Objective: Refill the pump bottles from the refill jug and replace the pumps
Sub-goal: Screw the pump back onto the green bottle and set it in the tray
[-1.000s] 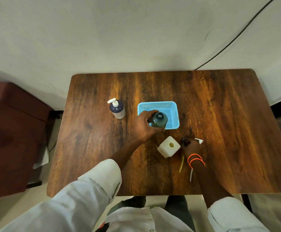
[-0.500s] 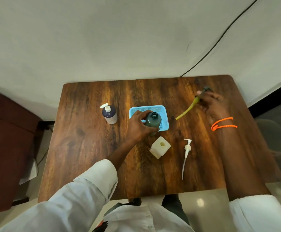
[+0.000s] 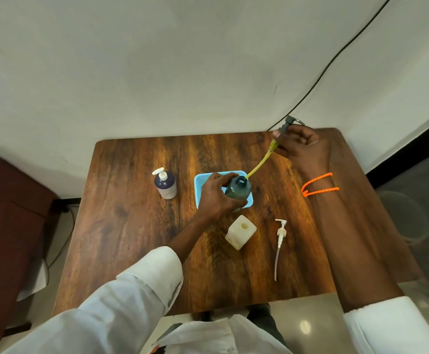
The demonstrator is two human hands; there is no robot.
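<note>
The left hand (image 3: 217, 198) grips the shoulder of a dark green bottle (image 3: 237, 191), which stands with its neck open in or just over the blue basket (image 3: 200, 180) at the centre of the bench (image 3: 131, 226). The right hand (image 3: 301, 146), up at about 2 o'clock from the basket, pinches the collar of a dark pump (image 3: 288, 125); its yellow-stained dip tube (image 3: 259, 164) slants down so that the tip sits at the rim of the bottle mouth, at or just entering it; I cannot tell which.

At 9 o'clock from the basket a dark blue bottle (image 3: 165, 185) stands with its white pump on, so that one looks finished. At 6 o'clock from the basket a pale square bottle (image 3: 241, 232) stands uncapped, and its likely mate, a white pump (image 3: 281, 236) with a clear tube, lies flat on the bench just to the right of it.

By my reading, one bottle is complete, the green one is at the pump-replacing step, and the square one needs its pump, perhaps a fill too; its level cannot be read from here. No separate refill jug is recognisable, unless the square container is it.
</note>
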